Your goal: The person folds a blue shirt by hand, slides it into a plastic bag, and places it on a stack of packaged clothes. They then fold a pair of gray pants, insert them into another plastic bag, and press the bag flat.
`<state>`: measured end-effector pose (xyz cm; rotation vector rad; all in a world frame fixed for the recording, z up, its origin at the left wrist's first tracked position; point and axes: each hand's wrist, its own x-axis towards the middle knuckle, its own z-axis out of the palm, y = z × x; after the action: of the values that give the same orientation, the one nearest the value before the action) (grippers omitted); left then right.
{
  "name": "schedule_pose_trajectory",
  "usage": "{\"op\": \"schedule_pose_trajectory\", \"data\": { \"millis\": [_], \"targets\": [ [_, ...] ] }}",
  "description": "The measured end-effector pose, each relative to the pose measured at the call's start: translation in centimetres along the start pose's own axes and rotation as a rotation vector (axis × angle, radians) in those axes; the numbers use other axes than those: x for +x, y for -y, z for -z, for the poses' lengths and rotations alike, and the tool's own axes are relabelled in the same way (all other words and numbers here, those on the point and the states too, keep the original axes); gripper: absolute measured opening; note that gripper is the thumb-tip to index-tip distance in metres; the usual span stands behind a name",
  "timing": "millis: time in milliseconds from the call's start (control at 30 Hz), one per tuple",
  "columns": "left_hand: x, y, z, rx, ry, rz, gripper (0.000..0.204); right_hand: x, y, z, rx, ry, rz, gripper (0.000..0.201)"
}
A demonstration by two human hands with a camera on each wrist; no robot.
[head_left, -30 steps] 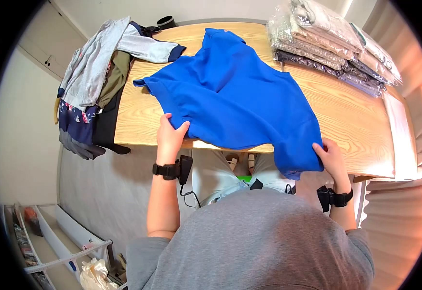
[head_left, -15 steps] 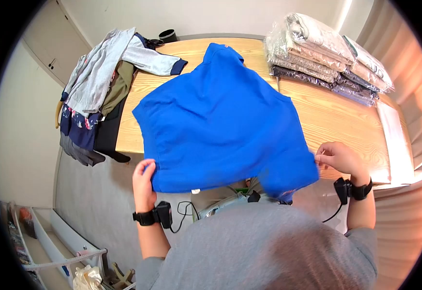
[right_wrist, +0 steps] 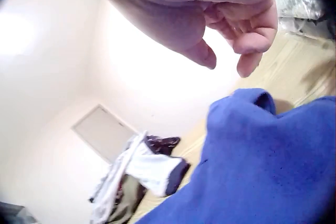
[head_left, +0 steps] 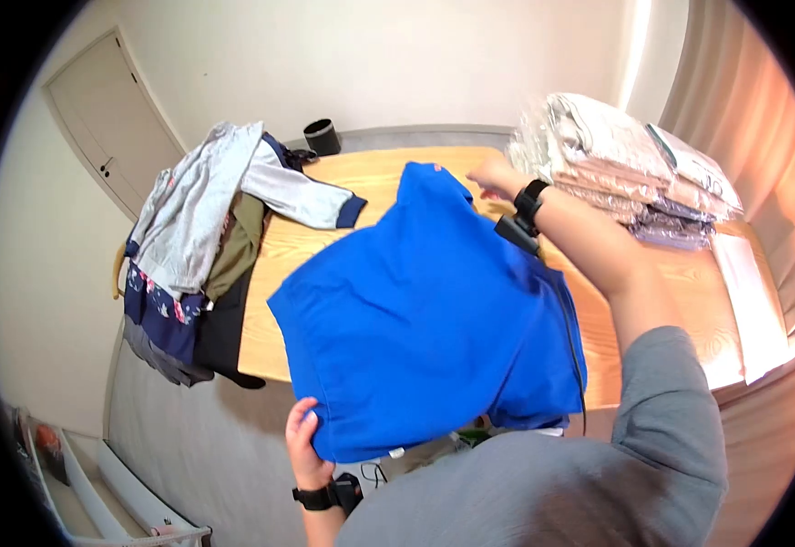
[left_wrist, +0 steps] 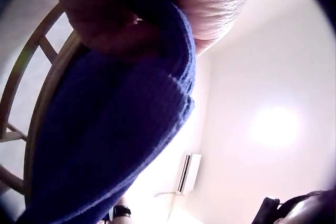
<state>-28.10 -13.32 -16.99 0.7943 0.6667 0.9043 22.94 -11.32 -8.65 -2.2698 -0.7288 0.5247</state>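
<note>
A blue sweatshirt (head_left: 415, 319) lies spread over the wooden table (head_left: 374, 164), its lower edge hanging past the front toward the person. The left hand (head_left: 304, 442) grips the hem corner at the near left. In the left wrist view, fingers and thumb of that hand (left_wrist: 215, 3) curl round the folded blue cloth (left_wrist: 121, 124). Far forward, the right hand (head_left: 497, 175) hovers beside the narrow far end of the garment. Seen from the right wrist, this hand (right_wrist: 231, 19) has loosely bent fingers with nothing between them, above the blue fabric (right_wrist: 252, 145).
Draped over the table's left end is a heap of clothes, a grey sweatshirt (head_left: 199, 196) on top. Plastic-bagged folded garments (head_left: 611, 159) are stacked at the back right. A white sheet (head_left: 748, 305) lies at the right edge. Behind the table stands a dark bin (head_left: 322, 137).
The right hand has let go of the sweatshirt's near right part and reached forward to its far end. The left hand shifted from the near edge to the hem corner, drawing the cloth nearer.
</note>
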Motion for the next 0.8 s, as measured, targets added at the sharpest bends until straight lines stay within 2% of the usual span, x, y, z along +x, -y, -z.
{"op": "schedule_pose_trajectory", "data": {
  "millis": [67,133,167,200,267,300,367,400,433,467,533,567,600,667,700,733,800],
  "targets": [
    [0.1,-0.4,0.2,0.011,-0.005,0.029,0.025,4.4,-1.6,-1.9,-0.275,0.055,-0.017,0.039],
    [0.4,-0.6,0.7,0.033,0.003,0.047,0.025,5.1,-1.4,-2.5,-0.462,0.244,-0.041,0.044],
    [0.5,-0.8,0.8,0.038,-0.004,0.066,0.025,5.6,-1.3,-2.9,-0.401,0.311,-0.132,0.036],
    [0.6,-1.1,0.7,0.04,-0.01,0.069,0.025,6.5,-1.5,-2.9,-0.401,0.318,-0.133,0.036],
    [0.8,-1.3,0.6,0.053,-0.028,0.068,0.025,8.4,-1.7,-2.3,0.015,0.381,-0.216,0.031],
    [1.0,-1.3,0.6,0.057,-0.031,0.071,0.025,9.2,-1.7,-2.1,0.206,0.253,-0.206,0.02],
    [1.6,-1.1,0.6,0.045,-0.05,0.046,0.024,11.3,-1.7,-1.3,0.295,0.051,0.139,0.018],
    [1.8,-1.0,0.6,0.034,-0.066,0.011,0.024,11.5,-1.2,-1.0,0.378,-0.125,0.232,0.02],
    [2.2,-0.9,0.5,0.035,-0.065,0.016,0.024,11.6,-1.0,-0.6,0.16,-0.319,0.517,0.034],
    [2.5,-0.9,0.3,0.048,-0.08,0.0,0.024,11.4,-0.9,-1.0,0.159,-0.318,0.512,0.034],
    [2.9,-0.6,-0.1,0.061,-0.096,-0.011,0.023,10.4,-0.3,-2.1,0.277,-0.363,0.452,0.054],
    [3.0,-0.5,-0.3,0.129,-0.108,0.011,0.022,10.4,-0.8,-2.0,0.193,-0.286,0.429,0.074],
    [3.1,-0.3,-0.5,0.195,-0.12,0.032,0.021,9.6,-0.5,-2.2,0.191,-0.283,0.425,0.074],
    [3.6,0.2,0.1,0.228,-0.087,0.074,0.021,7.2,0.3,-2.7,0.147,-0.343,0.18,0.075],
    [3.6,0.2,0.1,0.26,-0.053,0.11,0.02,7.3,0.1,-3.6,0.018,-0.443,0.318,0.065],
    [3.6,0.3,-0.1,0.261,-0.059,0.115,0.02,7.3,-0.3,-4.1,0.016,-0.435,0.314,0.065],
    [3.6,0.2,-0.9,0.298,-0.061,0.11,0.018,5.9,0.3,-5.4,-0.312,-0.525,0.818,0.046]
  ]
}}
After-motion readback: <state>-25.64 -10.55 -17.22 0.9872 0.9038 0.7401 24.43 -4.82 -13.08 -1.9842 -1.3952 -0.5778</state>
